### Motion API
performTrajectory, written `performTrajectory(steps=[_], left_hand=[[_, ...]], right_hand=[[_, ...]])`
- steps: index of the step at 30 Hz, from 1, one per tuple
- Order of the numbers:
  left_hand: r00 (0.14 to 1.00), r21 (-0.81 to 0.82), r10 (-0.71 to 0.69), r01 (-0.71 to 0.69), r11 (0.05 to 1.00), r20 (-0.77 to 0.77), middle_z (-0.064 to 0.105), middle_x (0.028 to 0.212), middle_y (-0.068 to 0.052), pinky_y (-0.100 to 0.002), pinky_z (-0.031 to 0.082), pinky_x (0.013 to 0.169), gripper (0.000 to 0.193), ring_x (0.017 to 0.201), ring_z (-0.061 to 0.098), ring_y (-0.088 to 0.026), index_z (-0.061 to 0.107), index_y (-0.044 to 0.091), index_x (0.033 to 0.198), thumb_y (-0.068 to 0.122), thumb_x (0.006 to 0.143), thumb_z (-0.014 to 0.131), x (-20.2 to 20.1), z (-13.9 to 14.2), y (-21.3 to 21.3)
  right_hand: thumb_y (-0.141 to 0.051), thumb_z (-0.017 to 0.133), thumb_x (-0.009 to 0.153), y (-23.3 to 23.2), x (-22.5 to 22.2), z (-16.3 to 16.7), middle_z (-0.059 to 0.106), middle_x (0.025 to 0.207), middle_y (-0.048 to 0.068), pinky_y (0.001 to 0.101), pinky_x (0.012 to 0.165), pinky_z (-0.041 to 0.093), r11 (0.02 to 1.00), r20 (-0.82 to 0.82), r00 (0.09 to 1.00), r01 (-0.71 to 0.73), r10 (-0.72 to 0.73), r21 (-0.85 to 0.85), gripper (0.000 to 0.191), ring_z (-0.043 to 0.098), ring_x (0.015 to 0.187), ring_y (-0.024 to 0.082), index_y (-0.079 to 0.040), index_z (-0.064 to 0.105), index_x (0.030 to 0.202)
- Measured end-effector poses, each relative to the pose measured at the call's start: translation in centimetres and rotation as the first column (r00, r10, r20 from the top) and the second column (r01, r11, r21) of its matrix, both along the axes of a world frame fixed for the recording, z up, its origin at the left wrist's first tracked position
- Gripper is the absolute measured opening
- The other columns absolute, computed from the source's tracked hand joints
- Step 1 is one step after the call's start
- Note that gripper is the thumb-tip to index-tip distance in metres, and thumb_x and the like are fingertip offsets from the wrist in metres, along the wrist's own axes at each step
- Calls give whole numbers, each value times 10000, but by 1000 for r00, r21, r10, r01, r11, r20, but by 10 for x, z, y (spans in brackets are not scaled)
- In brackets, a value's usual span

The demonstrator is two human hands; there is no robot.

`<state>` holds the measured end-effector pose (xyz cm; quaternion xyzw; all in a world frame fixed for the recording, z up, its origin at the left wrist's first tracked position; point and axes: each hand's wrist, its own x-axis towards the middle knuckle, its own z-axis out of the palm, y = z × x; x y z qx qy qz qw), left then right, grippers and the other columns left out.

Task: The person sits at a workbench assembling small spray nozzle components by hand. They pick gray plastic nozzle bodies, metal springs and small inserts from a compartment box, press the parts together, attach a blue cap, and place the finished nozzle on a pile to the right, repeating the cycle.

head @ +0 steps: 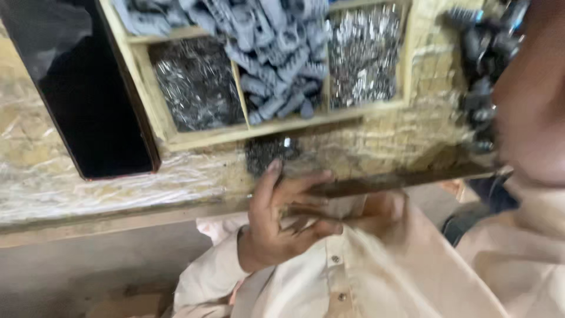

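Fingers point(306, 182) of the left hand point(282, 221) spread loosely at the workbench edge point(118, 194), holding nothing clear.

Motion blur hides what lies under the palm; the right hand point(382, 215) is half buried against the pale shirt point(400, 277), its grip impossible to tell. One small pile of dark metal bits point(268, 150) sits just beyond the fingertips. Behind, a wooden tray point(259, 126) shows three full compartments: dark pins, grey plastic parts, shiny pieces. A black panel point(88, 88) stands left.
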<state>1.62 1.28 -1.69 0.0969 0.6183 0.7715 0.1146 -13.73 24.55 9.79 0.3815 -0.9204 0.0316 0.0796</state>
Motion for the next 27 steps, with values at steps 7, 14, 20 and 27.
performTrajectory(steps=[7, 14, 20, 27], left_hand=[[984, -165, 1, -32, 986, -180, 753, 1219, -136, -290, 667, 828, 832, 1012, 796, -205, 357, 24, 1550, 207, 928, 877, 7, -13, -5], [964, -262, 52, -123, 957, -262, 760, 1160, -73, -291, 628, 816, 646, 919, 765, -179, 534, 13, 1415, 215, 911, 884, -2, -1, -3], [955, -290, 36, -125, 949, -294, 757, 1156, -77, -305, 603, 786, 557, 894, 749, -185, 581, 9, 1330, 202, 908, 889, -7, 1, -4], [923, -295, 50, -173, 940, -383, 732, 1121, -98, -328, 600, 784, 493, 906, 752, -230, 627, 9, 1254, 225, 894, 885, -5, -1, -2]], right_hand=[[-107, 780, 742, 5, -7, -31, 587, 1003, 138, 472, 1020, 412, 938, 273, 955, -193, 113, 288, 463, 592, 941, 313, -60, 685, 1193], [-151, 839, 728, -8, -39, -24, 576, 971, 106, 492, 1013, 370, 953, 315, 917, -287, 244, 96, 396, 530, 925, 325, -54, 681, 1078], [-150, 842, 749, 10, -27, -33, 578, 964, 142, 493, 987, 376, 956, 325, 918, -273, 225, 109, 396, 523, 922, 340, -27, 675, 1086], [-18, 810, 837, 5, -34, -30, 593, 897, 107, 468, 968, 390, 970, 336, 913, -243, 229, -2, 230, 526, 894, 326, -25, 676, 1024]])
